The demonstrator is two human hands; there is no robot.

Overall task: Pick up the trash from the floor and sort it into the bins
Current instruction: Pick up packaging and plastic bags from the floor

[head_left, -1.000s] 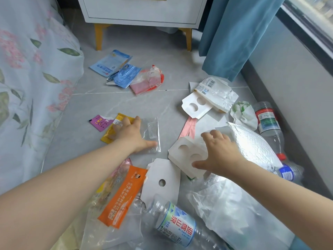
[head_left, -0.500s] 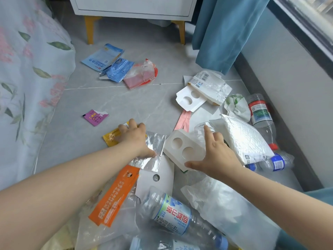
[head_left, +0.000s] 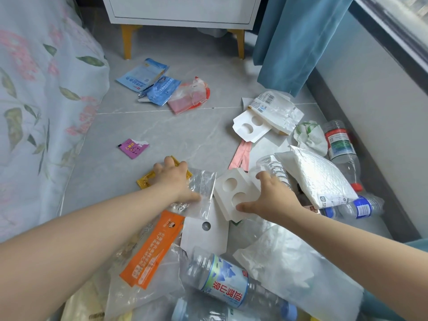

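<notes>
Trash lies scattered on the grey tile floor (head_left: 185, 135). My left hand (head_left: 173, 179) presses down on a yellow wrapper (head_left: 146, 179) and a clear plastic bag (head_left: 202, 188), with the thumb pinning the bag. My right hand (head_left: 273, 198) grips a white cardboard holder with two round holes (head_left: 231, 193) by its right edge. An orange wrapper (head_left: 152, 246), a flat white card with one hole (head_left: 203, 235) and a labelled water bottle (head_left: 229, 281) lie just below my hands. A purple sachet (head_left: 133, 147) sits alone to the left. No bins are in view.
A floral bedsheet (head_left: 34, 112) hangs along the left. A white nightstand with yellow legs (head_left: 180, 12) stands at the back, beside a blue curtain (head_left: 296, 42). Blue packets and a pink bag (head_left: 162, 86) lie near it. Bottles (head_left: 340, 144), white bags (head_left: 317, 177) and cardboard (head_left: 250, 128) crowd the right wall.
My left hand has dragged the clear bag and yellow wrapper toward the pile, crumpling the bag and leaving the purple sachet behind. My right hand has stayed on the white cardboard holder.
</notes>
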